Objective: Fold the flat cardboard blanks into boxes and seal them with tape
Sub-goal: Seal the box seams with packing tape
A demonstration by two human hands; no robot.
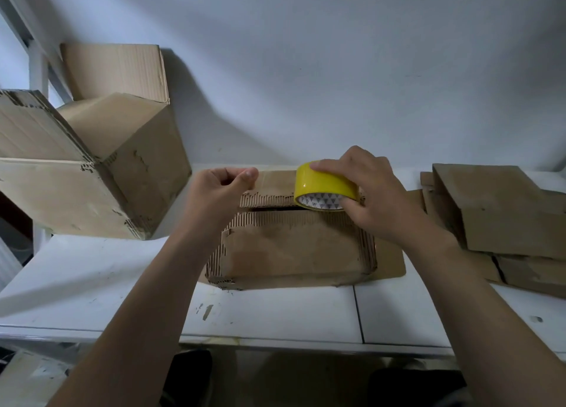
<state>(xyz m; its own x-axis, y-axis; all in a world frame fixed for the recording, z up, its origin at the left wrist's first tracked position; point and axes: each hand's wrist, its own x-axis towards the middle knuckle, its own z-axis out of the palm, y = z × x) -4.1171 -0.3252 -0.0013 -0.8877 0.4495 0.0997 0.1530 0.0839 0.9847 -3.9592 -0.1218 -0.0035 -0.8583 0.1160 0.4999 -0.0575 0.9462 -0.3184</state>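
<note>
A worn brown cardboard box (291, 250) stands on the white table (275, 311) in front of me, its two top flaps folded down with a dark gap between them. My right hand (370, 192) grips a yellow tape roll (324, 189) and holds it on the far flap at the box's right end. My left hand (223, 189) is at the far flap's left end with its fingers curled and thumb pressed to forefinger; whether it pinches a tape end I cannot tell. A flat cardboard sheet (389, 262) lies under the box.
Folded boxes (92, 173) are piled at the left against the wall, one tilted on its corner. Flat cardboard blanks (505, 222) are stacked at the right. A white shelf frame (36, 66) stands far left. The table's front edge is near my legs.
</note>
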